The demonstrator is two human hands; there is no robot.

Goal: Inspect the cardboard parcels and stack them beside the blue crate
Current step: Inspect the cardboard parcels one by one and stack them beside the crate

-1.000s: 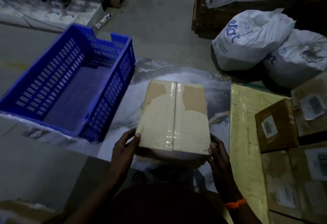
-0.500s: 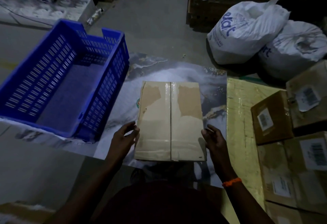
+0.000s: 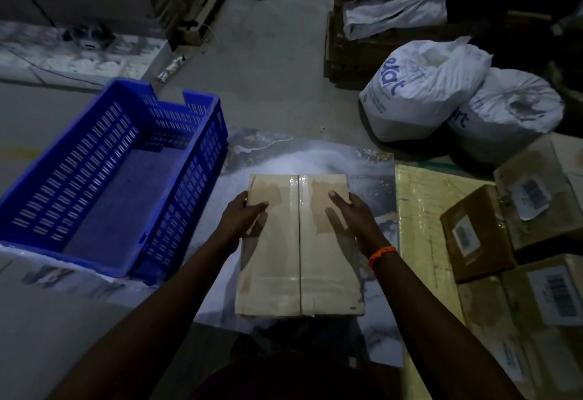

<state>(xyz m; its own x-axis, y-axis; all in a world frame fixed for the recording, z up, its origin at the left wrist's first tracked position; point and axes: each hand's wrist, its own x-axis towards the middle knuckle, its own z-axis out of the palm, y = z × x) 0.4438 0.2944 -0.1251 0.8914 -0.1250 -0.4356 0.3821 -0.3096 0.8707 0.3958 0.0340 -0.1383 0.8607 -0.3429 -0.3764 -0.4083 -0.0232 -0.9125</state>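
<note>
Both hands clasp the far end of the parcel (image 3: 299, 251). The left hand (image 3: 243, 223) has its thumb laid on the top face and its fingers curled over the left edge. The right hand (image 3: 350, 219) mirrors it on the right edge, with an orange band (image 3: 381, 253) at the wrist. Each hand has only the carton's side in its hold, and the taped centre seam runs bare between the two thumbs.

The parcel lies flat, long side running away from the person, over a marbled sheet (image 3: 284, 153). Whether its underside touches the sheet cannot be told. To its left a strip of bare sheet separates it from the long slotted wall of the blue crate (image 3: 202, 159), so the two are near but apart. To its right a narrower strip of sheet shows before the edge of a yellow wrapped slab (image 3: 419, 210). Labelled boxes (image 3: 476, 229) stand stacked on the slab's far side and close off that flank.

Beyond the parcel's far edge the sheet runs on a little, then gives way to concrete floor (image 3: 277, 68), which lies open between the crate's far corner and two white sacks (image 3: 419, 90) at upper right. The parcel's near edge sits close to the person's body, well back from both hands.
</note>
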